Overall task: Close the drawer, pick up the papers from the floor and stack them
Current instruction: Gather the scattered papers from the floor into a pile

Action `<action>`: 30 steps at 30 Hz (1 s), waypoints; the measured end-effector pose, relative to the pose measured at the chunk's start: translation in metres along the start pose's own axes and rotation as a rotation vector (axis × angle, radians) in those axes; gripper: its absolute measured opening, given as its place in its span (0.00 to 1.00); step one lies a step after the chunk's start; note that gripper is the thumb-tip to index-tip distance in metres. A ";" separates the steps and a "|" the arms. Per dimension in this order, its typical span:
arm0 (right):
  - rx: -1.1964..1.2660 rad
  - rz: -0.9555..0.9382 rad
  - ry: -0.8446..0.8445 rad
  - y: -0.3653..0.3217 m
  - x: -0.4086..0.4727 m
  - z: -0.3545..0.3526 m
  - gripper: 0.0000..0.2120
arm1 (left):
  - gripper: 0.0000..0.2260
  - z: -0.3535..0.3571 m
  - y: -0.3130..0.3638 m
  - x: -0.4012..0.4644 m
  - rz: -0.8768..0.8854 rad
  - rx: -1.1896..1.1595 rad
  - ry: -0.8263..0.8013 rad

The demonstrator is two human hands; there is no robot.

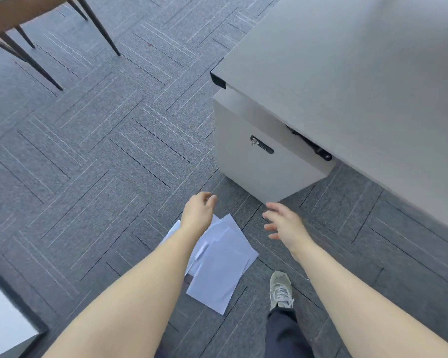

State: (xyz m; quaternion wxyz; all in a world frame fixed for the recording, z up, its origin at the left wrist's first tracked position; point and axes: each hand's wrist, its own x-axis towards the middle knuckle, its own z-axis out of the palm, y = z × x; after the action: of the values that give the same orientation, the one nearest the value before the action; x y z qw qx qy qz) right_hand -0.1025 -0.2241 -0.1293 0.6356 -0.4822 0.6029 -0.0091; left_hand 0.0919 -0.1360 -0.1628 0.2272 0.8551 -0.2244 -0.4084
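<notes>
Grey carpet [93, 140] with thin lines covers the floor, and a grey desk [347, 60] fills the upper right. Under the desk sits a pale drawer cabinet [243, 140]. Its front panel has a small lock [254, 141] with a key in it. The top drawer [274, 125] looks pulled out a little, because a dark gap shows between it and the desk. I cannot tell how far out it is.

White papers [217, 264] lie on the carpet in a loose pile, just in front of the cabinet. Some sheets stick out at slants. 1 shoe [281, 290] stands just beside the pile on the right.

Both arms reach forward. The left hand [198, 214] hangs over the top edge of the papers with its fingers [209, 198] loosely curled and holding nothing. The right hand [286, 223] is near the low corner of the cabinet, fingers spread wide and holding nothing.

I think the step now is closing the drawer. To do it well, put a flat palm on the middle of the drawer front and push straight in, slow and even, until the gap is gone. Keep fingers away from the gap so they do not get pinched. Keep the shoe off the papers so they stay clean and flat.
</notes>
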 end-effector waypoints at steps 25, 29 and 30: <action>-0.258 0.410 0.543 0.498 0.276 0.241 0.32 | 0.31 0.156 -0.514 0.256 -0.167 0.368 0.053; -0.235 0.476 0.720 0.518 0.310 0.239 0.39 | 0.34 0.187 -0.526 0.284 -0.218 0.397 0.175; -0.230 0.468 0.755 0.521 0.314 0.240 0.38 | 0.33 0.190 -0.529 0.289 -0.236 0.401 0.189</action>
State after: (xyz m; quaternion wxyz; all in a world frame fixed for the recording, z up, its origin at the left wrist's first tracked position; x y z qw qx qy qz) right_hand -0.1277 0.0133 -0.7381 0.2989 -0.3633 0.8820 0.0268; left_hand 0.2079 0.0815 -0.7444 0.0238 0.9378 -0.1774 -0.2976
